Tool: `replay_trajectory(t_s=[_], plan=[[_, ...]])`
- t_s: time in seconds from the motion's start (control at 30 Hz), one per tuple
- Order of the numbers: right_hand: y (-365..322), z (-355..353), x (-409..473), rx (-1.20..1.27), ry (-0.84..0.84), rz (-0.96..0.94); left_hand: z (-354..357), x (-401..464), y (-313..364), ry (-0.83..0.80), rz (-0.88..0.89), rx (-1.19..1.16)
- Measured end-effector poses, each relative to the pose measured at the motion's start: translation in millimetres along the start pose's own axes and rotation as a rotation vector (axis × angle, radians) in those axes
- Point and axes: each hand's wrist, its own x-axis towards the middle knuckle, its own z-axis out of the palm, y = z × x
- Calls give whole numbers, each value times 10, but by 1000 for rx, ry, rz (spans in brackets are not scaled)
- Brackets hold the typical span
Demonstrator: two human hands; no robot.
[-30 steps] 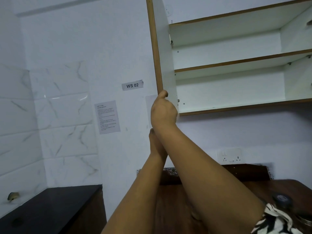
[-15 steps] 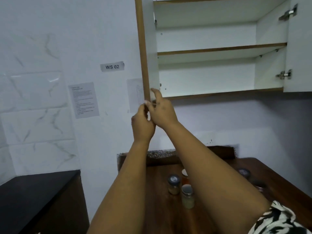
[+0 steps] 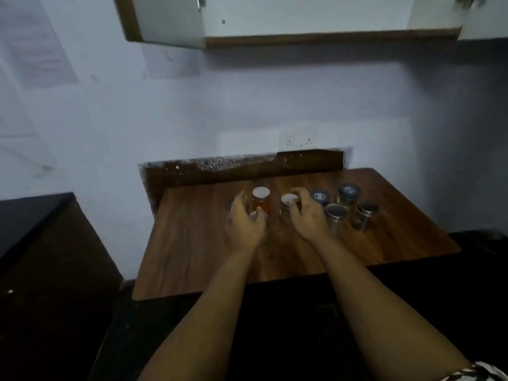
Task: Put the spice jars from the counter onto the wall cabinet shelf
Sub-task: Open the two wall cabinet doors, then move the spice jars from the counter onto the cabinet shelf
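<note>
Head view, only cam. Frame is blurring a bit. Wooden counter [image 3: 192, 257] is sitting against the wall, wall cabinet [image 3: 330, 39] is hanging above it w/ only its bottom edge showing, left door [image 3: 165, 20] standing open.

Spice jars are all sitting on the counter, grouped toward the back-center/right. White-lid jar w/ orange contents [image 3: 261, 202] is standing upright between the two hands. Second white-lid jar [image 3: 287, 206] is standing just right of it. Two dark-lid jars, [image 3: 320, 198] and [image 3: 348, 194], are standing further right in the back row. Two metal-lid jars, [image 3: 336, 218] and [image 3: 365, 215], are standing in front of those, near the right side.

Left hand [image 3: 246, 225] is reaching in w/ fingers curled, half-wide; it's curving over a small jar [image 3: 258, 215] whose lid is peeking out by the thumb. Can't tell if it's actually gripping or just touching. Something dark is showing behind the left fingers, too hidden to ID.

Right hand [image 3: 309, 215] is hovering at the second white-lid jar, fingers spread and bent around its right side and top, fingertips at the lid. Contact looks likely but blur is hiding it, so can't tell if it's holding.

Both forearms are stretching in from the bottom edge; patterned sleeve [image 3: 478, 372] is showing at the bottom right corner. Dark counter [image 3: 35, 215] is sitting at left, well apart from the jars.
</note>
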Motion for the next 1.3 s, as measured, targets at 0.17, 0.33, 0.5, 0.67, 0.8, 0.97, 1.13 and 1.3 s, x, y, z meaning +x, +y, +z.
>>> replay_trajectory(t_s=[0.17, 0.33, 0.5, 0.67, 0.8, 0.97, 1.13, 1.3], plan=[[951, 31, 17, -115, -134, 191, 626, -286, -552, -175, -81, 39], [1681, 244, 136, -146, -251, 215, 975, -456, -865, -180, -233, 158], [1772, 467, 306, -120, -322, 202, 1065, -251, -969, -147, -265, 230], [1676, 777, 620, -88, -405, 65, 1148, 93, -1117, -87, -267, 230], [1624, 1118, 928, -209, -441, -14, 1223, 298, -1345, -101, -256, 250], [1456, 1664, 1318, -327, -584, -98, 1185, 696, -1732, -213, -212, 293], [1426, 2143, 1641, -397, -774, -58, 1233, 1317, -2108, -240, -167, 257], [1433, 2032, 2198, -171, -802, 96, 1279, 1790, -2012, -224, -200, 59]])
